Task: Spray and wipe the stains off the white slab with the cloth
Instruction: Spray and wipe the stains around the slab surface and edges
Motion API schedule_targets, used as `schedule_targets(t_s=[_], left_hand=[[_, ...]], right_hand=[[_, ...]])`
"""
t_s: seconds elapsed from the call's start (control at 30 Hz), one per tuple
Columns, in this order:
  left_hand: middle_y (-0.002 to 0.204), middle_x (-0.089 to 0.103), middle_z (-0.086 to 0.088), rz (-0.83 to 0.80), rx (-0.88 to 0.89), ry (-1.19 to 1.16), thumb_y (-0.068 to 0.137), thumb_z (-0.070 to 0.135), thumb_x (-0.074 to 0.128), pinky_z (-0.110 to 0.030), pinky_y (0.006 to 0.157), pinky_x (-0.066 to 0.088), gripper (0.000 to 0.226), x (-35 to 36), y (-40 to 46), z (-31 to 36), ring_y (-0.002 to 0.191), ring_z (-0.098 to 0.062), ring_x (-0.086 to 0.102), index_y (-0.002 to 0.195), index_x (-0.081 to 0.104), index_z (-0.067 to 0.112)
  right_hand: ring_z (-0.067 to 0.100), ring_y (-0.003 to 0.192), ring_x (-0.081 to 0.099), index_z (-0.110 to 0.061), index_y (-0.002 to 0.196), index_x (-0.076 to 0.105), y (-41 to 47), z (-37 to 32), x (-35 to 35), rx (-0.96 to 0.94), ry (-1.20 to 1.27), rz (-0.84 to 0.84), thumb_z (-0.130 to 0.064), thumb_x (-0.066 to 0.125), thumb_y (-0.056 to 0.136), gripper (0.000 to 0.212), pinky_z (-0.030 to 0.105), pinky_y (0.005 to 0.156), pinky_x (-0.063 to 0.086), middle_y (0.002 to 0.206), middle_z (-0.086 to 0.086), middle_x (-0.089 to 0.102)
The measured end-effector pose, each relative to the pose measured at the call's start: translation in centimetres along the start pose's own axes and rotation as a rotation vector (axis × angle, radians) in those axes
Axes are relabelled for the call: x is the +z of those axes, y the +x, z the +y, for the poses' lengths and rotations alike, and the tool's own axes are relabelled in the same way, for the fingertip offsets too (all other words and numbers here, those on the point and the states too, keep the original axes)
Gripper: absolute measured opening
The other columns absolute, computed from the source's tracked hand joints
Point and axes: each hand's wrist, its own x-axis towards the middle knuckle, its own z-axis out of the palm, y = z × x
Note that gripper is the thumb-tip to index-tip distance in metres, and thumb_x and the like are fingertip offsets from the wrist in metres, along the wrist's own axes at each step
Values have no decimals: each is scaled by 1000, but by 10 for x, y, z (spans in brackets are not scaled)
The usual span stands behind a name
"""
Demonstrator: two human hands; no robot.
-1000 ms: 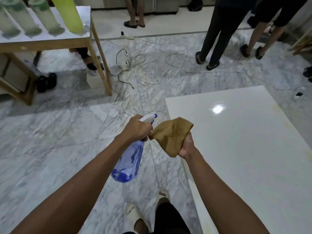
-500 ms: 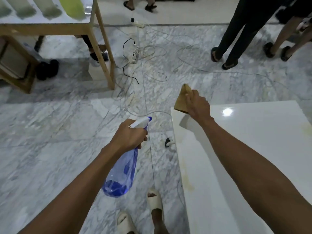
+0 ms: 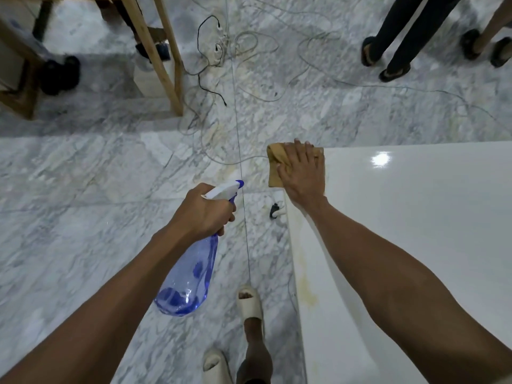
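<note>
At the far left, a wooden-legged bench (image 3: 166, 59) is standing on the grey-veined marble floor (image 3: 83, 189), with loose cables (image 3: 221, 65) trailing beside it. Moving right, the person's left hand (image 3: 203, 210) is gripping the neck of a translucent blue plastic spray bottle (image 3: 188, 275) with a white trigger head, fingers curled around it, holding it over the floor just beside the slab and tilted with its base toward the viewer. A little liquid is sitting at the bottle's bottom. Further right, the right hand (image 3: 303, 173) is lying flat with straight fingers, pressing a tan-brown folded cloth (image 3: 277, 164) onto the far-left corner of the glossy white slab (image 3: 415, 231). Yellowish stains (image 3: 307, 289) are showing along the slab's left edge, nearer the viewer. At the top right, the legs of bystanders (image 3: 393, 37) are standing on the floor.

The wiping step appears to be starting at the corner. The next move likely calls for dragging the cloth back along the stained edge, perhaps spraying there first.
</note>
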Motion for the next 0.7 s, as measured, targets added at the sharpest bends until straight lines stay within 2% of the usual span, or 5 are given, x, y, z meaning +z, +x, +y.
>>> schedule_targets(t_s=[0.1,0.2,0.43,0.57,0.7], left_hand=[[80,73,-19,-21,25,2,80,11,59,-31,54,46,13,7,-11,-8,55,-27,57,78,67,1],[77,72,-17,-41,52,26,89,8,57,-31,54,47,19,16,-24,-21,53,-26,54,74,66,14],[84,73,-20,-58,64,35,86,5,57,-31,52,48,13,27,-63,-63,52,-25,55,89,69,3],[83,72,-16,-66,61,-9,68,17,57,-32,52,48,44,30,-93,-94,61,-29,61,108,71,8],[76,73,-13,-65,49,1,78,21,63,-31,51,49,37,35,-121,-128,61,-27,65,106,65,-2]], right_hand=[[25,150,22,-30,153,30,-12,0,2,11,25,16,-50,32,99,58,51,122,10,161,0,29],[24,150,22,-32,154,30,-33,-2,2,19,25,37,-49,34,98,58,49,122,10,162,-1,29],[23,151,18,-33,155,26,-95,-4,1,34,19,18,-51,35,98,60,50,122,9,163,-3,23],[22,152,15,-34,155,22,-141,-5,0,44,10,-9,-55,28,97,62,50,122,8,164,-5,20],[22,152,12,-35,156,16,-193,-4,-2,61,10,-33,-58,18,99,62,49,123,6,165,-5,15]])
